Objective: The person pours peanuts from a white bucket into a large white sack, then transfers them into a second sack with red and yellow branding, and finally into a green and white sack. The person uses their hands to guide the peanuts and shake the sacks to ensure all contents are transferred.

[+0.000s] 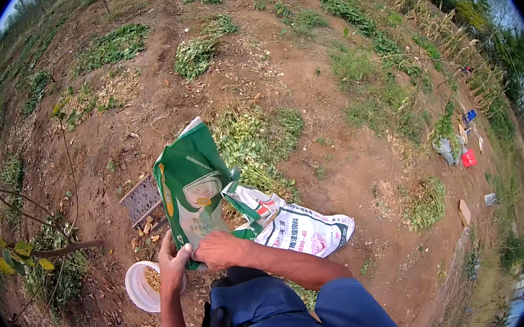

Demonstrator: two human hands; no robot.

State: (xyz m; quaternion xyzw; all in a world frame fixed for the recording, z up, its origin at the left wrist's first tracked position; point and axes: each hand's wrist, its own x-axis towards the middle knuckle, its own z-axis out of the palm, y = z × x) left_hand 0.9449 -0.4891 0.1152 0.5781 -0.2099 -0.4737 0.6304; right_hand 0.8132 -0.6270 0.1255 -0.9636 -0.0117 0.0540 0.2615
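Both my hands are at the lower edge of a green and white printed plastic sack (197, 180), which spreads out upright before me. My left hand (172, 260) grips its lower left corner, thumb on the front face. Close beside it, my right hand (218, 249) is curled with its back up, pinching the sack's edge; its fingertips are partly hidden. Right of the green sack lies a white woven feed sack (305, 229) with printing and a pig picture. Below my left hand a white plastic bucket (135, 285), partly covered by my forearm, holds what look like peanuts.
A brown slatted crate or stool (142, 200) stands behind the green sack. Pulled green plants (260, 139) lie heaped ahead on bare soil. A leafy branch (65, 248) reaches in at the left. Farther right are a cardboard piece (464, 212), a red bag (469, 158) and a grey sack (445, 149).
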